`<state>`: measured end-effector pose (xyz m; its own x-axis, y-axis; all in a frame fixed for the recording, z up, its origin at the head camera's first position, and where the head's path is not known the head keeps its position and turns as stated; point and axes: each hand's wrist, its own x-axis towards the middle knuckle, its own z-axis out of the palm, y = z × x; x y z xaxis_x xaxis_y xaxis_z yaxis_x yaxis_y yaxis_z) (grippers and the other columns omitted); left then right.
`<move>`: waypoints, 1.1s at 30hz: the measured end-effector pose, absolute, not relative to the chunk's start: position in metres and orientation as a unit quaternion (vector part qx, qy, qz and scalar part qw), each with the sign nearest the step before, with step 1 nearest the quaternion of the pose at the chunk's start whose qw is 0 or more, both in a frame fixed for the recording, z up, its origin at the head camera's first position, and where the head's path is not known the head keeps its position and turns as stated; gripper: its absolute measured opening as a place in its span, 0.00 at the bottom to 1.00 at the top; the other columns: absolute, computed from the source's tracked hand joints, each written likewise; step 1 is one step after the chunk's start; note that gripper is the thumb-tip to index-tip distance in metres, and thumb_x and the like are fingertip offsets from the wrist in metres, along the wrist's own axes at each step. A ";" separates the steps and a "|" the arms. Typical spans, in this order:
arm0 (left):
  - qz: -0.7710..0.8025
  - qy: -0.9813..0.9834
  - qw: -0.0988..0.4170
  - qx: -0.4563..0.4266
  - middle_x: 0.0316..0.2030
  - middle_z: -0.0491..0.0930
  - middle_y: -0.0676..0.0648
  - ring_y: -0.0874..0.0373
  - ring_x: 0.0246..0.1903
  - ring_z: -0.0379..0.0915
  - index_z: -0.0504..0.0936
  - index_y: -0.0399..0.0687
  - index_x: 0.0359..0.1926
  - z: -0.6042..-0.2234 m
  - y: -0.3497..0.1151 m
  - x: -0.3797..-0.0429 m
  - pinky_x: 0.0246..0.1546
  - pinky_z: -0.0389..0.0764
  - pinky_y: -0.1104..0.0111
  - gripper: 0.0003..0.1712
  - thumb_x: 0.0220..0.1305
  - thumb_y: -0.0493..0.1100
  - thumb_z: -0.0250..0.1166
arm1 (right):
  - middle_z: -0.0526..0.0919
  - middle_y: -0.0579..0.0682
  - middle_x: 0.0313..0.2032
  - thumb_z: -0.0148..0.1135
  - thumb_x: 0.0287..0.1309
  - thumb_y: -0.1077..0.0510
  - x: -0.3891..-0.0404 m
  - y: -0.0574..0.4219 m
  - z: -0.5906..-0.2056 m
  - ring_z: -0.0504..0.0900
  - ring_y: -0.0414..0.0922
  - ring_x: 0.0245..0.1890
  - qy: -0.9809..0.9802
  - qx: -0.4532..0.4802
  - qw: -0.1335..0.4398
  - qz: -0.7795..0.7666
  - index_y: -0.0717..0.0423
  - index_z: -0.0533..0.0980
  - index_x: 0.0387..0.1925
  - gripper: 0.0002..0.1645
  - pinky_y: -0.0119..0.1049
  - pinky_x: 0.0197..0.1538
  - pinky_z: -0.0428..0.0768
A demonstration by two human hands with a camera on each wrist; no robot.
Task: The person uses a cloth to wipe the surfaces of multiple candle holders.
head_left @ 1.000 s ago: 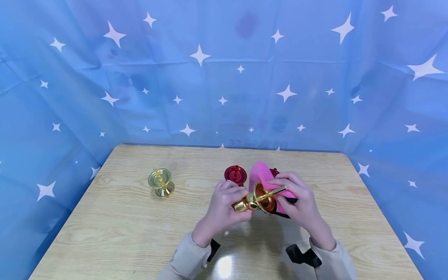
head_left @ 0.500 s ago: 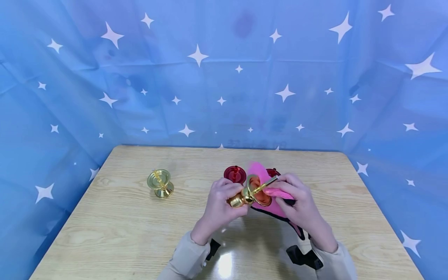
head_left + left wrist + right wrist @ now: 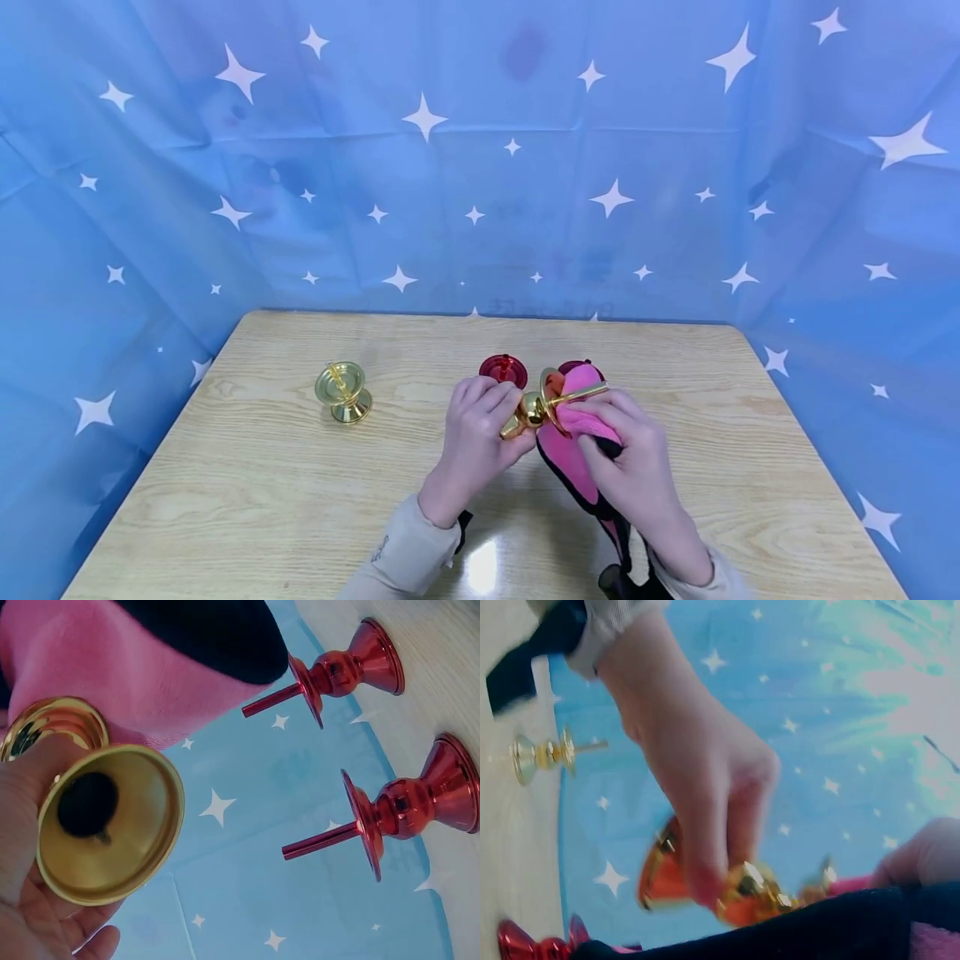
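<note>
My left hand (image 3: 476, 437) grips a shiny gold candlestick (image 3: 532, 408) around its stem and base, tilted sideways off the table. Its thin spike points right. In the left wrist view the hollow flared base (image 3: 154, 825) faces the camera. With my right hand (image 3: 636, 458) I pinch a pink cloth (image 3: 566, 467) with a black edge, a fold of it pressed into the candlestick's dish. The loose part of the cloth hangs toward my right sleeve. In the right wrist view the cloth's black side hides part of the candlestick (image 3: 750, 892).
Two red candlesticks stand behind the hands, one at centre (image 3: 504, 370) and one partly hidden by the cloth (image 3: 337, 673). A second gold candlestick (image 3: 343, 392) stands upright on the left of the wooden table (image 3: 247, 492). A blue star-patterned curtain (image 3: 480, 167) rises behind.
The pink cloth has shifted within the dish, and its loose end now hangs lower along my right forearm. The held candlestick has turned slightly. The standing candlesticks have not moved.
</note>
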<state>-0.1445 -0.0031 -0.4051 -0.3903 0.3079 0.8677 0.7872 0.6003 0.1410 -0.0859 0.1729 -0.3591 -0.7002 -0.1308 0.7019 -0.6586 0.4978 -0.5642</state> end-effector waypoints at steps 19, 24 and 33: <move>-0.480 -0.732 0.296 -0.382 0.32 0.85 0.52 0.58 0.33 0.69 0.85 0.48 0.30 -0.406 -0.012 -0.144 0.38 0.68 0.66 0.13 0.35 0.38 0.72 | 0.79 0.58 0.35 0.56 0.39 0.80 -0.117 0.188 -0.371 0.76 0.41 0.42 -0.767 0.281 0.341 0.466 0.63 0.81 0.30 0.17 0.24 0.47 0.72; -0.496 -0.732 0.278 -0.376 0.32 0.85 0.52 0.58 0.33 0.70 0.85 0.47 0.32 -0.408 -0.011 -0.144 0.38 0.68 0.66 0.14 0.36 0.38 0.73 | 0.79 0.54 0.36 0.55 0.41 0.82 -0.119 0.189 -0.375 0.75 0.40 0.43 -0.760 0.258 0.320 0.504 0.64 0.80 0.30 0.17 0.25 0.48 0.72; -0.536 -0.748 0.254 -0.298 0.34 0.85 0.50 0.58 0.35 0.71 0.87 0.43 0.36 -0.409 -0.011 -0.144 0.41 0.68 0.62 0.18 0.36 0.39 0.74 | 0.82 0.56 0.35 0.54 0.43 0.82 -0.109 0.181 -0.376 0.77 0.42 0.42 -0.751 0.233 0.324 0.527 0.66 0.82 0.34 0.19 0.27 0.47 0.74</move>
